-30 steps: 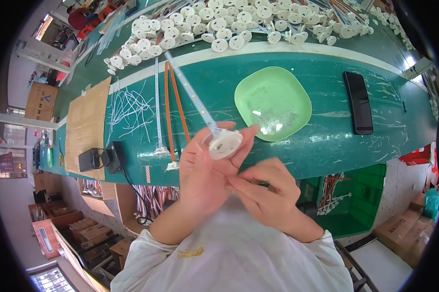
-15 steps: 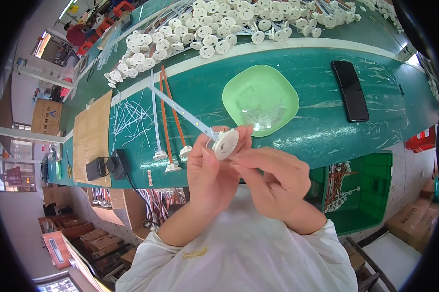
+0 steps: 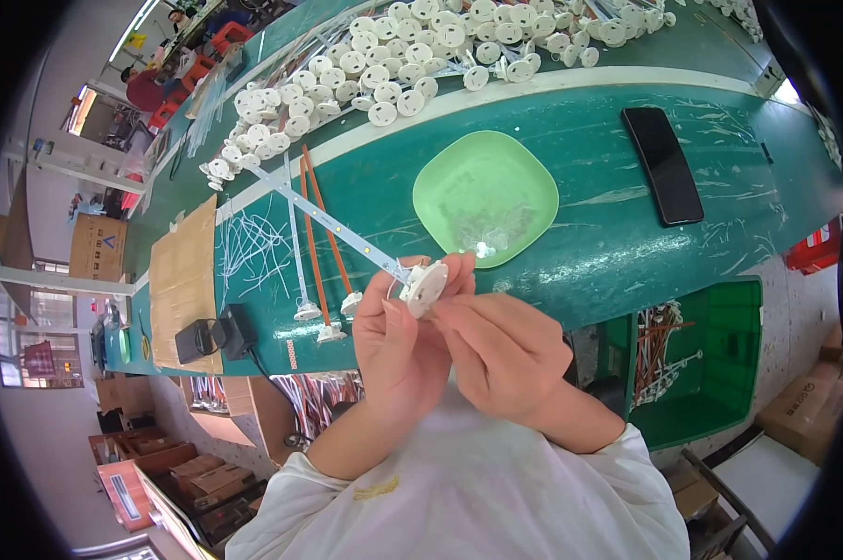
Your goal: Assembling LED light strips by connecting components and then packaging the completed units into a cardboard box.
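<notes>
My left hand point(image 3: 405, 350) is closed around a white round disc point(image 3: 426, 288) fixed to the end of an LED strip point(image 3: 333, 227). The strip slants up and left over the table toward the heap. At the disc's lower right edge my right hand point(image 3: 510, 350) pinches with thumb and forefinger; whatever lies between those fingertips is too small to make out. To the left, another LED strip point(image 3: 299, 245) and two orange-brown strips point(image 3: 315, 247) with white ends lie on the green table. A light green dish point(image 3: 440, 173) holding small clear pieces stands beyond my hands.
A heap of white disc-ended strips point(image 3: 384, 70) spans the table's far side. At the right lies a black phone point(image 3: 664, 168). On the left are thin white wires point(image 3: 253, 245), cardboard point(image 3: 183, 280) and a black power adapter point(image 3: 235, 331). A green crate point(image 3: 711, 364) stands below the table edge.
The view has shifted slightly. Both hands have moved a little to the left with the disc, and the disc is now tilted more edge-on. My right fingertips stay at its edge.
</notes>
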A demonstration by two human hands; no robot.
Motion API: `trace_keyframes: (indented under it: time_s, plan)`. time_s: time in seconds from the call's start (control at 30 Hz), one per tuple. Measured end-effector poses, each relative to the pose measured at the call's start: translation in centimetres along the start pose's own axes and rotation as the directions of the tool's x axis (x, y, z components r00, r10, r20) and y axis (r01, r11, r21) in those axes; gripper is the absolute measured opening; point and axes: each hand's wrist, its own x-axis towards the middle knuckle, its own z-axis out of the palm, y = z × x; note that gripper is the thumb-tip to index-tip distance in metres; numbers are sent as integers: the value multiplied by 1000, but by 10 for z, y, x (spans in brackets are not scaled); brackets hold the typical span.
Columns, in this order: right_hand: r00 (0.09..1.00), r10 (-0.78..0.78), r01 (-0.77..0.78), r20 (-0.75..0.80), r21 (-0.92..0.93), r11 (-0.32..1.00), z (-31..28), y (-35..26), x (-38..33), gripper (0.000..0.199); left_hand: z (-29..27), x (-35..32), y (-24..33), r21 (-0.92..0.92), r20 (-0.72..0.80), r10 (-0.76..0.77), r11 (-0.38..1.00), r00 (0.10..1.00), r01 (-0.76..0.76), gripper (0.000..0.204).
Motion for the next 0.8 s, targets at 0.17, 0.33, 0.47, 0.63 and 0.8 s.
trace_keyframes:
  time_s: [0.17, 0.33, 0.47, 0.63, 0.8]
  plan:
    - [999, -34, 31, -22, -108, 994, 0, -4, 0, 15, -9, -2, -2, 179, 19, 51, 982, 999, -54, 53]
    - [1000, -9, 7, -19, -107, 994, 9, -10, 0, 14, -13, -9, -11, 400, -39, 182, 904, 983, -151, 57]
    - [999, 48, -48, 0, -97, 994, 13, -11, 4, 14, -25, -6, -18, 177, 47, 247, 951, 968, -252, 35]
    - [987, 47, -55, 152, 48, 997, 5, -1, 17, 16, -41, 2, 8, 475, -12, 194, 864, 981, -165, 41]
    - [963, 105, -72, 248, -140, 988, -29, 31, 61, 14, -54, 9, 61, 985, 173, 91, 11, 981, -174, 19]
